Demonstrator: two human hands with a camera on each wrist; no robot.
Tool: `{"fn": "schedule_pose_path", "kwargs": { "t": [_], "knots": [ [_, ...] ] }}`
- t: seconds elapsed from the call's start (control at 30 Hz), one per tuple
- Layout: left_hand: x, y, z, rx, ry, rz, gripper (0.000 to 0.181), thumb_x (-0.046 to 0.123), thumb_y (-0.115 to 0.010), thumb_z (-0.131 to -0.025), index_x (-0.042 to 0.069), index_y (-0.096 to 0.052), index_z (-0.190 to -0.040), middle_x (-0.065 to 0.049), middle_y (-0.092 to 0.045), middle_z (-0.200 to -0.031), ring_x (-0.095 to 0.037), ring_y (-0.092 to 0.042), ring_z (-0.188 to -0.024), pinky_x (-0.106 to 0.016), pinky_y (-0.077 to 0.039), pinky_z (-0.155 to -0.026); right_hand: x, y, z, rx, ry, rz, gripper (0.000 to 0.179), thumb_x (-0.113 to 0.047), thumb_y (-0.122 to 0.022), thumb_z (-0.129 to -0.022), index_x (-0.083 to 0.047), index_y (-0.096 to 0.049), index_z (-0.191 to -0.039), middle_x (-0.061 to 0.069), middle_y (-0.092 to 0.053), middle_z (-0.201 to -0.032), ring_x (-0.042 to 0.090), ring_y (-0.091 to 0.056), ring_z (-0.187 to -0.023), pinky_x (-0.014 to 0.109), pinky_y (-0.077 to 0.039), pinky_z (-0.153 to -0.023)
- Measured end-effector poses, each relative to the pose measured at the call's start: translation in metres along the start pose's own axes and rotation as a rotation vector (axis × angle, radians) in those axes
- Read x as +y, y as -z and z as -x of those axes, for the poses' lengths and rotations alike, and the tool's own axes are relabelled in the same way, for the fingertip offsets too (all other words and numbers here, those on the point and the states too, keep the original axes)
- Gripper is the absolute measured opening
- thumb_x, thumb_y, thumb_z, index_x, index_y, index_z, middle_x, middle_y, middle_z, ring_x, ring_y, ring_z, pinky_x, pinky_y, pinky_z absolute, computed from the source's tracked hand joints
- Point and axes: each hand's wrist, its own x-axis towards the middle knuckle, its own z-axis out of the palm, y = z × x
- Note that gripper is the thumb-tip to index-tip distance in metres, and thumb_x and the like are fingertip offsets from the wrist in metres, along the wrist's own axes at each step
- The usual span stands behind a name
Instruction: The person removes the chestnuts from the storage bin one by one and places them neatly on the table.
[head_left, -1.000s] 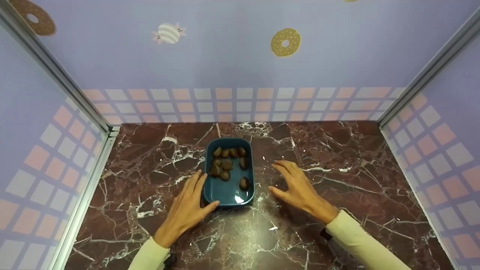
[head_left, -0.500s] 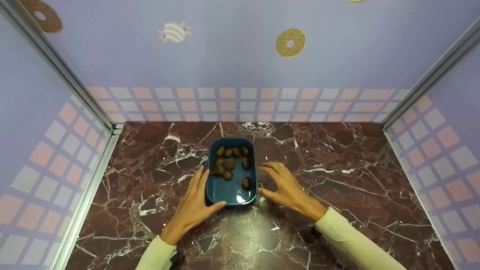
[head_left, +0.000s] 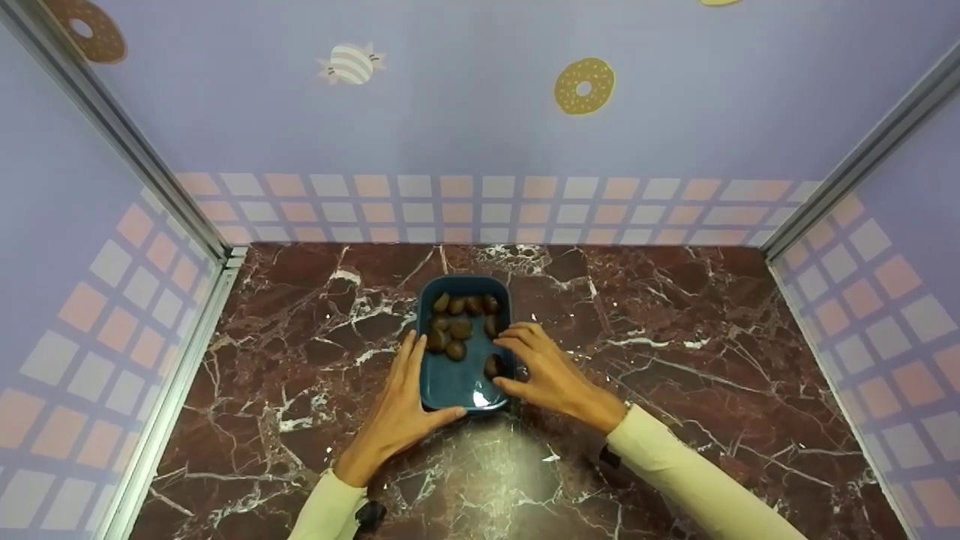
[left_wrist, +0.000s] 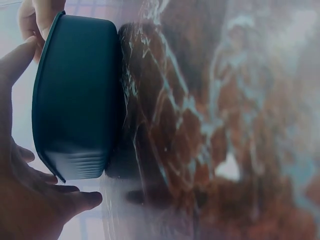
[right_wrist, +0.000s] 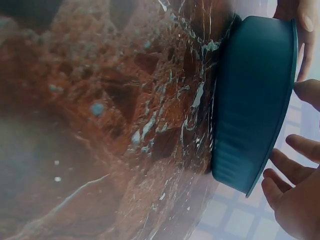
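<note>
A dark teal rectangular container point(head_left: 450, 384) holds several brown, rounded chestnuts point(head_left: 455, 350), mostly grouped at its far and left sides. My left hand point(head_left: 391, 420) lies along the container's left wall, its fingers extended and its thumb at the near rim. My right hand point(head_left: 553, 379) reaches over the right rim. Its thumb and fingers are apart around a single chestnut point(head_left: 493, 366) by the right wall; contact with it cannot be made out. In the left wrist view the container's outer side point(left_wrist: 80, 90) shows, and in the right wrist view its opposite outer side point(right_wrist: 255, 100); both hide the chestnuts.
The container stands on a dark red marbled tabletop point(head_left: 690, 360). A lilac back wall point(head_left: 465, 97) with a checkered band rises behind it, and side panels point(head_left: 67, 322) close in the left and right. A small white fleck point(head_left: 551, 457) lies nearer the front.
My right hand has moved left from the bare tabletop to over the container's right rim. My left hand has shifted slightly right, staying alongside the container. The chestnuts keep their places.
</note>
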Motion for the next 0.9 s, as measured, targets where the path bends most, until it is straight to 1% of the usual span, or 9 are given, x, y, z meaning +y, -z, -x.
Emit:
{"fn": "schedule_pose_path", "kwargs": {
  "t": [0.1,0.27,0.37,0.6,0.77,0.9],
  "knots": [
    [0.0,-0.001,0.0,-0.003,0.024,0.044,0.134,0.063,-0.093,-0.083,0.005,-0.016,-0.176,-0.022,-0.006,-0.183,-0.051,-0.015,-0.166,-0.076,-0.031,-0.122,0.001,-0.003,-0.005,-0.029,0.003,0.025,0.062,-0.032,-0.092,-0.091,-0.002,-0.069,-0.14,0.017,-0.067,-0.141,0.034,-0.055,-0.14,0.052,-0.051,-0.115],
    [-0.005,-0.004,0.001,0.001,0.042,0.1,0.138,0.056,-0.097,-0.08,0.003,-0.013,-0.176,-0.025,-0.004,-0.182,-0.052,-0.015,-0.165,-0.077,-0.032,-0.121,0.002,-0.007,-0.012,-0.077,-0.011,0.064,0.064,-0.033,-0.096,-0.086,-0.003,-0.072,-0.137,0.013,-0.071,-0.136,0.033,-0.056,-0.137,0.05,-0.047,-0.119],
    [-0.007,-0.005,0.002,0.006,0.049,0.13,0.14,0.053,-0.099,-0.079,0.002,-0.011,-0.176,-0.027,-0.003,-0.182,-0.053,-0.014,-0.165,-0.076,-0.031,-0.122,0.003,-0.007,-0.015,-0.101,-0.024,0.079,0.062,-0.036,-0.095,-0.086,-0.004,-0.074,-0.134,0.011,-0.072,-0.133,0.031,-0.057,-0.135,0.049,-0.046,-0.12],
    [-0.01,-0.008,0.001,0.013,0.062,0.204,0.142,0.053,-0.099,-0.079,0.001,-0.008,-0.176,-0.028,-0.006,-0.182,-0.051,-0.012,-0.166,-0.074,-0.028,-0.125,0.003,-0.004,-0.021,-0.16,-0.058,0.118,0.059,-0.041,-0.094,-0.086,-0.003,-0.077,-0.128,0.011,-0.074,-0.131,0.031,-0.056,-0.135,0.051,-0.045,-0.12],
    [-0.012,-0.009,0.001,0.021,0.072,0.231,0.14,0.05,-0.099,-0.08,0.0,-0.01,-0.176,-0.029,-0.011,-0.181,-0.051,-0.016,-0.165,-0.072,-0.027,-0.126,0.0,-0.003,-0.027,-0.2,-0.08,0.139,0.056,-0.039,-0.095,-0.084,-0.003,-0.079,-0.123,0.011,-0.075,-0.127,0.032,-0.057,-0.133,0.056,-0.048,-0.116],
    [-0.012,-0.01,0.002,0.011,0.104,0.257,0.138,0.048,-0.099,-0.081,0.002,-0.01,-0.176,-0.029,-0.013,-0.18,-0.051,-0.021,-0.164,-0.072,-0.029,-0.126,-0.002,-0.003,-0.032,-0.23,-0.105,0.163,0.053,-0.038,-0.097,-0.082,-0.004,-0.081,-0.119,0.01,-0.076,-0.124,0.032,-0.058,-0.13,0.057,-0.051,-0.11]
  ]
}}
